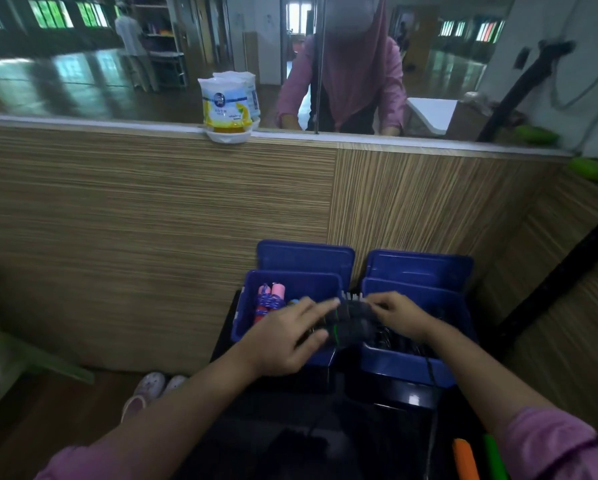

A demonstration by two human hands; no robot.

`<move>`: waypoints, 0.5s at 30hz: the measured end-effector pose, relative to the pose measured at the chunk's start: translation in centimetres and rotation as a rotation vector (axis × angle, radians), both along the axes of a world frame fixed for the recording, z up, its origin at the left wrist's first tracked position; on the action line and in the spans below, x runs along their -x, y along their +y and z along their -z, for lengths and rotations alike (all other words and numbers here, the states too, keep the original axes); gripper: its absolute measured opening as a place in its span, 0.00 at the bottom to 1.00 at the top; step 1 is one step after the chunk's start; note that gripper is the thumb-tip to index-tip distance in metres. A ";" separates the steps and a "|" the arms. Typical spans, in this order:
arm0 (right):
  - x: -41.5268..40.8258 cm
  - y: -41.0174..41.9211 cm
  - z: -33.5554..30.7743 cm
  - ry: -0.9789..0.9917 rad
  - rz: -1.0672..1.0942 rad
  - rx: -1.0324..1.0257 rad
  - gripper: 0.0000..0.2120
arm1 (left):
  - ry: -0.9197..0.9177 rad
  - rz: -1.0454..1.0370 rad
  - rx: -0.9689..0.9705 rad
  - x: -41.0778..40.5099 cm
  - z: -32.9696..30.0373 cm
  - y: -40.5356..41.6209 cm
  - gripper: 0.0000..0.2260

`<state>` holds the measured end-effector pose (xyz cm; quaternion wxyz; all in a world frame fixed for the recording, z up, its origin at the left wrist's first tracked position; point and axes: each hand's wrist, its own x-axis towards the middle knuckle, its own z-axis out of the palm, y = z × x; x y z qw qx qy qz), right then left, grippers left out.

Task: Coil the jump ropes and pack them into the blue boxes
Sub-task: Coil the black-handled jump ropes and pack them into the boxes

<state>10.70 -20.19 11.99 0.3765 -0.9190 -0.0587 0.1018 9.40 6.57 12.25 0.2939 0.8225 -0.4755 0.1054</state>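
Note:
Two blue boxes stand side by side on a dark stand, lids propped open behind them. The left blue box (249,306) holds a coiled rope with pink handles (270,299). The right blue box (453,306) holds dark ropes (405,341). Between the boxes I hold a coiled black jump rope bundle (351,322) with thin green lines. My left hand (287,337) grips its left side, fingers stretched across the top. My right hand (399,315) pinches the bundle's right end. A black cord (431,372) trails down from the right box.
A wood-grain wall with a mirror ledge rises right behind the boxes; an air-freshener tub (226,109) sits on the ledge. An orange handle (465,459) and a green handle (495,455) lie at the lower right. Slippers (152,386) rest on the floor at left.

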 end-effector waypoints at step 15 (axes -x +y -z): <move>7.0 12.5 3.3 -0.037 0.110 -0.150 0.10 | 0.222 -1.083 0.323 -7.3 -0.8 0.8 0.15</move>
